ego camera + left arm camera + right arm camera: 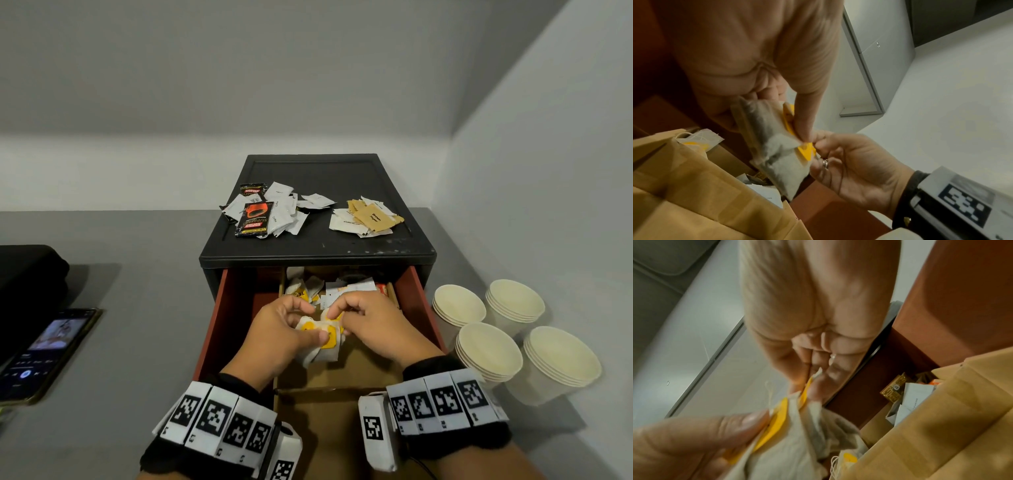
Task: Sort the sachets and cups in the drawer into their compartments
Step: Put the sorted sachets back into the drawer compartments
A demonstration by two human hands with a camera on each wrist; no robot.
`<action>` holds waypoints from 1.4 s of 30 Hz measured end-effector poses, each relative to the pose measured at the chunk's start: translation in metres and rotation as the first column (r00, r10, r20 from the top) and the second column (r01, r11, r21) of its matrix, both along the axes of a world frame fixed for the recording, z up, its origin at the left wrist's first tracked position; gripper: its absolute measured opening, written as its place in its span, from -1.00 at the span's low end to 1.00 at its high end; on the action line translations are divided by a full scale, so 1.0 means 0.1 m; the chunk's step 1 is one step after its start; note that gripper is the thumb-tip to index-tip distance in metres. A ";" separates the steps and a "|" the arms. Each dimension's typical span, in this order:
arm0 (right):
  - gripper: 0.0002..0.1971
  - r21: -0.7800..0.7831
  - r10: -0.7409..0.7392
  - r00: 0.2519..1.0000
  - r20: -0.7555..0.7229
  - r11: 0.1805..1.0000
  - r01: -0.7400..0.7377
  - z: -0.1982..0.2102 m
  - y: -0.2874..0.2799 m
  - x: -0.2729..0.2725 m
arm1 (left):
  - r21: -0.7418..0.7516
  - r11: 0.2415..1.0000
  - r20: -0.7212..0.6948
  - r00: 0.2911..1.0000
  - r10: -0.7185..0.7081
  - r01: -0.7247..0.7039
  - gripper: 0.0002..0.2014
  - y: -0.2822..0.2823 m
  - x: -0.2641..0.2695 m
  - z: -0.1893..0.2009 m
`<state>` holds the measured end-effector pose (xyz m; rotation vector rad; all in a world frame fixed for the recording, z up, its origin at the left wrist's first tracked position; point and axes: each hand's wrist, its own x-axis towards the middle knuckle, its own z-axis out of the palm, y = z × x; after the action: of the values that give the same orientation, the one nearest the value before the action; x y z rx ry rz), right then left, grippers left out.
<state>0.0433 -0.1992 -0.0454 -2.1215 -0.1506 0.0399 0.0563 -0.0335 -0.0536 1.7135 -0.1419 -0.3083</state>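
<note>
Over the open red drawer (219, 322) both hands work on a small bunch of tea bags (322, 346) with yellow tags. My left hand (310, 325) grips the bunch, the thumb pressing a yellow tag (774, 423). My right hand (339, 320) pinches another yellow tag (805, 151) between thumb and fingertips; the grey bags (772, 146) hang below. More mixed sachets (329, 287) lie at the back of the drawer, partly hidden by the hands. Stacks of paper cups (507, 335) stand on the counter right of the drawer.
Cardboard dividers (342, 373) split the drawer. On the black cabinet top (318, 246) lie a pile of white and black-red coffee sachets (267, 212) and a pile of brown and white sugar sachets (366, 217). A lit phone (44, 353) and a black bag (27, 274) are left.
</note>
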 end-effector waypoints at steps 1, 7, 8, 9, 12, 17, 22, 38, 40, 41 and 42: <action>-0.75 0.000 0.035 0.999 -0.007 0.999 -0.035 0.01 0.02 -0.01 | 0.016 1.000 0.008 1.000 -0.013 0.013 -0.65 -0.01 0.00 0.00; -0.79 -0.073 0.056 0.998 -0.004 0.996 -0.056 0.01 0.02 -0.02 | 0.051 0.999 0.034 0.999 0.001 -0.003 -0.66 -0.02 0.00 -0.02; -0.76 -0.075 0.011 1.000 0.010 0.997 -0.011 0.00 0.01 0.00 | 0.031 0.999 0.039 0.999 0.014 -0.015 -0.68 -0.01 0.00 -0.02; -0.74 -0.072 -0.043 0.999 0.033 0.996 0.046 -0.02 -0.01 0.01 | 0.010 1.000 0.041 0.999 0.027 -0.028 -0.71 -0.01 -0.01 -0.01; -0.71 -0.022 -0.155 0.984 0.087 0.987 0.157 -0.06 -0.02 0.05 | -0.071 0.996 0.022 0.998 0.055 -0.053 -0.80 0.00 -0.02 0.01; -0.75 0.048 -0.042 0.998 0.053 0.998 0.040 -0.06 0.06 0.02 | -0.059 0.997 0.032 0.999 0.043 -0.041 -0.87 -0.02 0.00 -0.03; -0.80 0.150 0.019 1.000 -0.011 0.988 -0.018 -0.01 0.11 -0.02 | -0.048 0.996 0.067 0.994 0.083 -0.080 -0.91 -0.06 -0.03 -0.09; -0.76 0.236 -0.007 1.000 0.015 0.972 0.003 -0.06 0.18 0.03 | 0.050 0.979 -0.058 0.979 -0.195 0.198 -0.68 -0.05 -0.07 0.00; -0.76 0.220 -0.001 1.000 -0.016 0.975 0.004 -0.06 0.21 0.04 | -0.024 0.981 -0.146 0.970 -0.196 0.195 -0.71 -0.02 -0.08 0.01; -0.77 0.217 0.002 0.999 -0.034 0.976 0.006 -0.05 0.22 0.04 | -0.061 0.983 -0.184 0.966 -0.179 0.171 -0.70 -0.01 -0.07 0.01; -0.77 0.219 0.003 0.999 -0.049 0.976 0.008 -0.03 0.24 0.04 | -0.077 0.986 -0.199 0.967 -0.158 0.145 -0.70 0.01 -0.06 0.00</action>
<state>0.0477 -0.1757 -0.0489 -1.8988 -0.1168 0.0708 0.0507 -0.0328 -0.0536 1.6018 -0.1298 -0.5864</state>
